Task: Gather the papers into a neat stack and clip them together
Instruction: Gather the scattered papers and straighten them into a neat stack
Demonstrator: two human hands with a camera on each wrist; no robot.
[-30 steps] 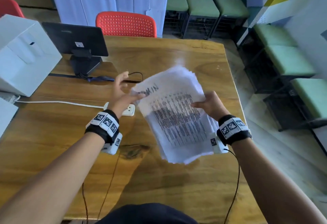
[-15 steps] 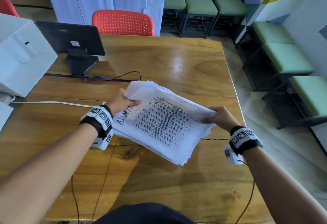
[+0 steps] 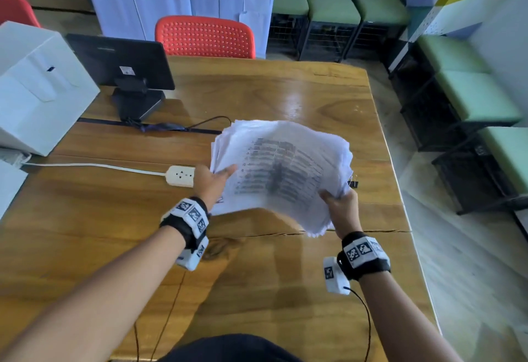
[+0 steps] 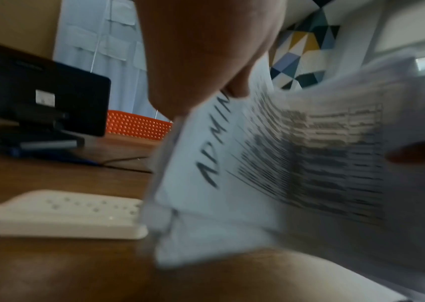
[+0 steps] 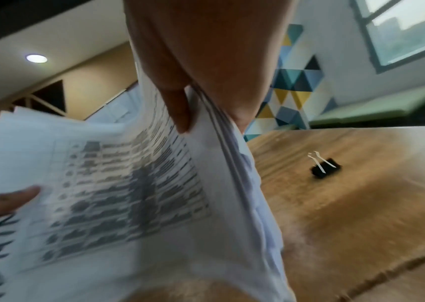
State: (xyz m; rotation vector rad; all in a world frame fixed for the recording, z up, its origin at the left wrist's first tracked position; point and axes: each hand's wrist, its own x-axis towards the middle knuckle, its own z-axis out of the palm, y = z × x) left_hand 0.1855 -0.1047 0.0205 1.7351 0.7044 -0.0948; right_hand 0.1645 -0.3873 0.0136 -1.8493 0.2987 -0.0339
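Since half a second ago the paper stack [image 3: 281, 174] has swung up off the wooden table [image 3: 85, 247], tilted and ragged-edged. The right hand [image 3: 340, 208] pinches its near corner, thumb on top; the left hand [image 3: 213, 180] grips the left edge. To square it, loosen both grips and tap one edge on the table; the black binder clip [image 5: 325, 165] lies just beyond, on the table.

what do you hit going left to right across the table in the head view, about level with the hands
white cable → power strip → left hand → stack of papers → right hand → binder clip, which peeks out just past the papers' right edge.
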